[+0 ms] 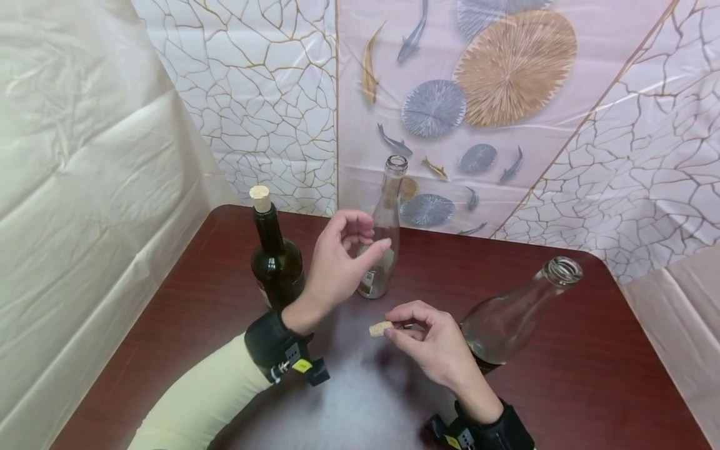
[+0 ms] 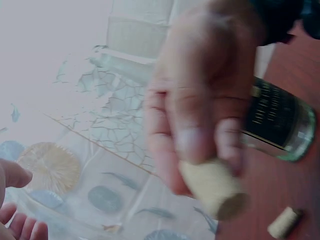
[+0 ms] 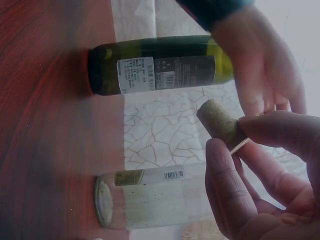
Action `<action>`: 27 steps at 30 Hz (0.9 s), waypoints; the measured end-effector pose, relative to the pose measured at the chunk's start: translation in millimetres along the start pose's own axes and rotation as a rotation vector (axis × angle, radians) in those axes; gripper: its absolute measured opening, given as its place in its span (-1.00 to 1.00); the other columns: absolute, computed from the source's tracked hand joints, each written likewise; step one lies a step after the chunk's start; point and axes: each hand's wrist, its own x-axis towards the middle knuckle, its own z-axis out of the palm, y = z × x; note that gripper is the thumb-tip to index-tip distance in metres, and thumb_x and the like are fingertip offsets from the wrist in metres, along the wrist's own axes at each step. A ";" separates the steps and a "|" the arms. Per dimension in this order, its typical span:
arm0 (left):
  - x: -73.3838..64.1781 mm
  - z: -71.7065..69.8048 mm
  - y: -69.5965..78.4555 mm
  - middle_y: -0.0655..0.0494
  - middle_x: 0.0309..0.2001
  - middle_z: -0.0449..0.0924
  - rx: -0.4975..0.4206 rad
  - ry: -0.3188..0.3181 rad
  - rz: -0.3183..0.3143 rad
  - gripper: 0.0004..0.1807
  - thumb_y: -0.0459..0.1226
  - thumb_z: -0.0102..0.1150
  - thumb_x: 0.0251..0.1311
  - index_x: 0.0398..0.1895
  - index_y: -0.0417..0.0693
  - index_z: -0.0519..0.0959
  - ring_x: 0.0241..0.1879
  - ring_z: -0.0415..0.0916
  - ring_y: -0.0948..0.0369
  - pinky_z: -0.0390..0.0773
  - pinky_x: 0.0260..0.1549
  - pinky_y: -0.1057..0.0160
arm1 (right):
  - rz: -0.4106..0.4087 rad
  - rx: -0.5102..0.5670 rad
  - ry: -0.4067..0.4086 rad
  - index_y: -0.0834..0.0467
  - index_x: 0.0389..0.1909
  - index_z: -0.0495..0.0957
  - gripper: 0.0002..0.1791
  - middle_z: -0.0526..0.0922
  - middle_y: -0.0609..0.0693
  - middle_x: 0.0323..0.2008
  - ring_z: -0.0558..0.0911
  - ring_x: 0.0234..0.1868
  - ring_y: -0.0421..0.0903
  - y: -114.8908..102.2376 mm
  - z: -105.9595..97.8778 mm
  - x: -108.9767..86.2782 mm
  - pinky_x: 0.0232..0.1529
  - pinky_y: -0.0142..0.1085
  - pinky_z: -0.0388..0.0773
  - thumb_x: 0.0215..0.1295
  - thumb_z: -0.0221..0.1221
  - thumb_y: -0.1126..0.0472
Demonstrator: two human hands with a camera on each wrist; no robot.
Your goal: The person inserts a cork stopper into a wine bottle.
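In the head view, a pale sleeve (image 1: 197, 390) with a black strap (image 1: 272, 344) comes nearest the camera, and after it the left hand (image 1: 337, 269). Its fingers (image 1: 350, 219) are bent, with a wide gap to the thumb (image 1: 375, 251), and hold nothing; they overlap the middle bottle (image 1: 388, 212) of clear glass, but I cannot tell whether they touch it. The right hand (image 1: 441, 347) pinches a cork (image 1: 379, 329) at its fingertips, one end sticking out leftward above the bench (image 1: 579, 406). A dark wine bottle (image 1: 278, 269) has a stopper cork (image 1: 260, 199) in its mouth.

In the left wrist view, the pinched cork points downward from the right hand. A loose cork (image 2: 284, 222) lies on the bench, near the right-side bottle (image 2: 277, 120) with black label.

In the right wrist view, the fingers and thumb narrowly grip the cork near one end; the left hand is behind, apart from it.
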 end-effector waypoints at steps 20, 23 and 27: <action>49.2 26.8 -1.6 0.02 0.02 0.46 0.155 0.070 -0.085 -0.41 -0.21 0.41 0.04 0.12 -0.12 0.37 0.01 0.42 0.17 0.47 0.07 0.09 | -0.099 -0.100 0.019 0.04 -0.22 0.74 -0.82 0.71 -0.03 -0.18 0.71 -0.18 -0.17 3.5 0.4 -2.2 -0.20 -0.33 0.69 0.13 0.38 0.25; 52.3 26.9 -3.8 0.02 -0.02 0.53 0.134 0.065 -0.092 -0.51 -0.26 0.38 0.07 0.06 -0.13 0.43 -0.04 0.47 0.19 0.51 0.03 0.14 | -0.096 -0.115 0.019 0.00 -0.22 0.74 -0.82 0.71 -0.05 -0.18 0.70 -0.19 -0.20 3.0 0.3 -2.2 -0.20 -0.34 0.69 0.13 0.38 0.23; 53.9 26.5 -5.8 0.01 -0.06 0.58 0.137 0.061 -0.069 -0.58 -0.29 0.35 0.11 0.03 -0.15 0.47 -0.08 0.51 0.19 0.55 -0.01 0.16 | -0.094 -0.125 0.023 0.00 -0.23 0.74 -0.83 0.71 -0.07 -0.19 0.70 -0.19 -0.20 1.7 -1.2 -1.9 -0.20 -0.33 0.69 0.13 0.38 0.23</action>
